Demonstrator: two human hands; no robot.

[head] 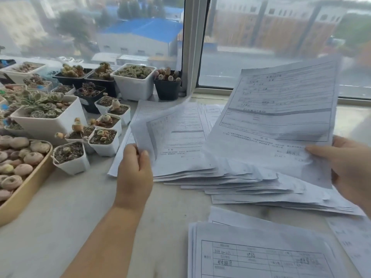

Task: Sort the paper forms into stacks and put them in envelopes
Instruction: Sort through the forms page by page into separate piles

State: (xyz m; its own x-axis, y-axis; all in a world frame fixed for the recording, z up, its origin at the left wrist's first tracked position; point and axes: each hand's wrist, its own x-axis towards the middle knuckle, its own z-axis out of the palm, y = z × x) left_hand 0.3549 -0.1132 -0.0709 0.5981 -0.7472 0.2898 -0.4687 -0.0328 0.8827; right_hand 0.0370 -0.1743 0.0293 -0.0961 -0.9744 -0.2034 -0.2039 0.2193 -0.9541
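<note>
At the bottom right of the frame, closest in, a squared-up stack of white printed paper forms [261,255] lies flat on the pale stone windowsill counter [60,227], its top sheet showing a ruled table with handwritten entries. A few more loose sheets [353,243] poke out at the right edge just beside it.

Above that, in the middle of the frame, a fanned-out pile of white forms [251,183] lies on the counter, its lower edges staggered like steps. The left hand [135,169] reaches in from the lower centre, and its thumb and fingers pinch the curled lower corner of one form sheet [160,125], lifting it off the left side of the pile. The right hand [347,167], at the right edge, grips a raised form sheet [281,109] by its bottom corner, thumb on the printed face, fingers hidden behind; the sheet stands tilted up over the pile.

On the left, a shallow tan oval tray of pinkish round succulents [26,189] sits near the frame edge. Beyond it, small square white plastic pots of succulents [104,139] crowd together, with black square pots [167,87] further back by the white window frame [190,47]. Through the glass, at the top, blue-roofed buildings [144,31] show, blurred.
</note>
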